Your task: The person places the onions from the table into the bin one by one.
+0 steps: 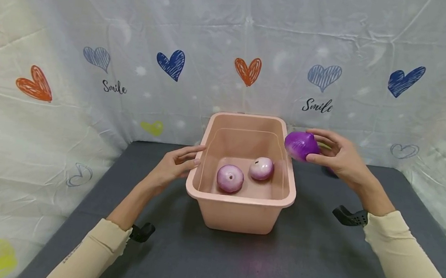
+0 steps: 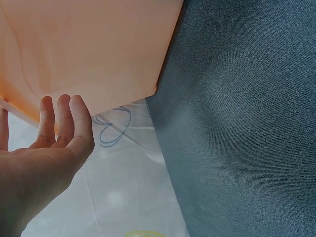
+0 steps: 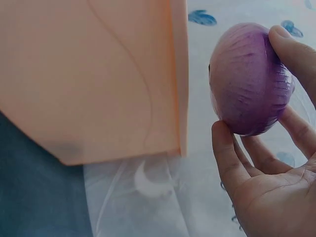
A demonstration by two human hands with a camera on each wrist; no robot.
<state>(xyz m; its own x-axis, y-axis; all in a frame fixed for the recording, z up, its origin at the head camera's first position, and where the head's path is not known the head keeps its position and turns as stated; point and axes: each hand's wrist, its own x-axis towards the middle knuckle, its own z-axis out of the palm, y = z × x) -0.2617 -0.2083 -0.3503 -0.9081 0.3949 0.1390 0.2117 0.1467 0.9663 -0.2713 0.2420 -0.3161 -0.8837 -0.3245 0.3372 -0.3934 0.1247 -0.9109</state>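
two onions (image 1: 245, 174) in tub (image 1: 240, 212) | third onion (image 1: 300, 145) right of tub | tub on table (image 1: 315, 273)

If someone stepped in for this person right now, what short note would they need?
Right hand: fingers pinch a purple onion, held in the air just outside the right rim of the pink plastic tub.
Left hand: open, straight fingers against the tub's left wall.
Done: two paler purple onions lie inside the tub.
Left: the held onion is not yet in the tub, which stands on a dark grey mat.
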